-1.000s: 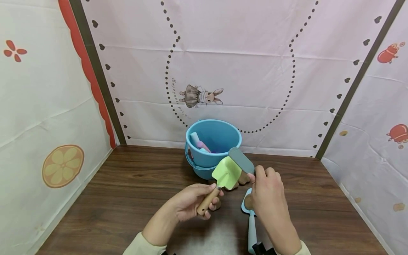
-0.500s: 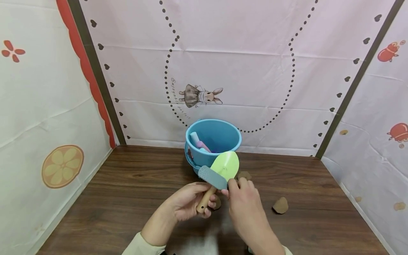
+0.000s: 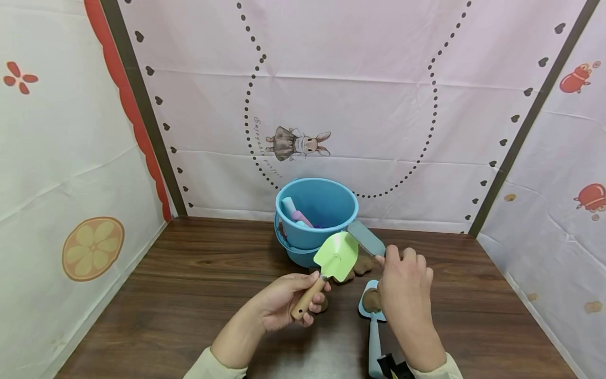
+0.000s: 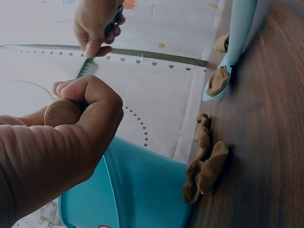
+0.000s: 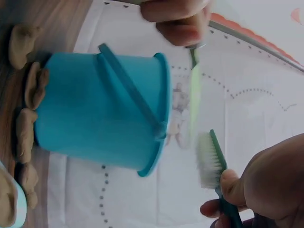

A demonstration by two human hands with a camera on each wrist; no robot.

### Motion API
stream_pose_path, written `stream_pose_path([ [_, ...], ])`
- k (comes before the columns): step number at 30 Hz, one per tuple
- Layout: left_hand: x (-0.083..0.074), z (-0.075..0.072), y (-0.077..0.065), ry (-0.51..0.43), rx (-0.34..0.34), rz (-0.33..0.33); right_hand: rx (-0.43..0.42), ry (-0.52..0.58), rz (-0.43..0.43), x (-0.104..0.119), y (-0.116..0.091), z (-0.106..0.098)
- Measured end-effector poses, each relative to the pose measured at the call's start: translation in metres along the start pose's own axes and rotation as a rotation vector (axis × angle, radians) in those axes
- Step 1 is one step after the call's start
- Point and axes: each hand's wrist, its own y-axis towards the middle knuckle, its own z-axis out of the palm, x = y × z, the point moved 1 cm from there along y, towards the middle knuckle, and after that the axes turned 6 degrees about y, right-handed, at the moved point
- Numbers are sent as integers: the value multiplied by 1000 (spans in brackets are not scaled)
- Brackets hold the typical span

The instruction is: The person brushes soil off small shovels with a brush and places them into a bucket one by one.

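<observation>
My left hand (image 3: pixel 279 302) grips a small trowel by its wooden handle (image 3: pixel 307 299), and the light green blade (image 3: pixel 338 255) points up and away. In my right hand (image 3: pixel 406 289) is a brush (image 3: pixel 366 238) with a grey-green back, its head beside the blade's upper right edge. The right wrist view shows its pale bristles (image 5: pixel 209 161) facing the trowel. Below the right hand, a light blue shovel (image 3: pixel 374 342) lies on the table with a brown clay-like lump (image 3: pixel 371 300) on its scoop. The brush handle is mostly hidden by my fingers in the head view.
A blue bucket (image 3: pixel 303 241) stands beyond my hands with pale blue and pink handles (image 3: pixel 299 217) inside. Several brown lumps (image 4: pixel 212 166) lie on the wooden table (image 3: pixel 189 295) at its base. Patterned cloth walls (image 3: pixel 369 121) enclose the back and sides.
The brush swept down and left across the trowel near its handle, then returned up and right. The trowel's blade turned slightly and back, while the left hand stayed nearly in place.
</observation>
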Motion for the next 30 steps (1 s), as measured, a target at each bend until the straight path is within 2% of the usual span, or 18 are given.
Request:
stream_pose_path([
  [4,-1,0,-2,-11,-10,4,28,23,-102,18,-6,2],
  [8,-3,1,-4,-11,3,13,101,27,-179,34,-13,7],
  [10,-3,2,-4,-3,5,16,112,32,-163,33,-13,9],
  [17,-3,6,-3,22,-30,13,93,30,37,0,-1,7],
  [19,-3,7,-2,22,-31,13,102,36,67,-5,0,5],
  [21,-3,7,-2,22,-36,14,109,52,58,-1,0,1],
  [27,-5,6,-4,1,-60,24,196,74,-111,36,-15,0],
  [30,-5,6,-4,1,-60,28,189,62,-116,34,-15,3],
])
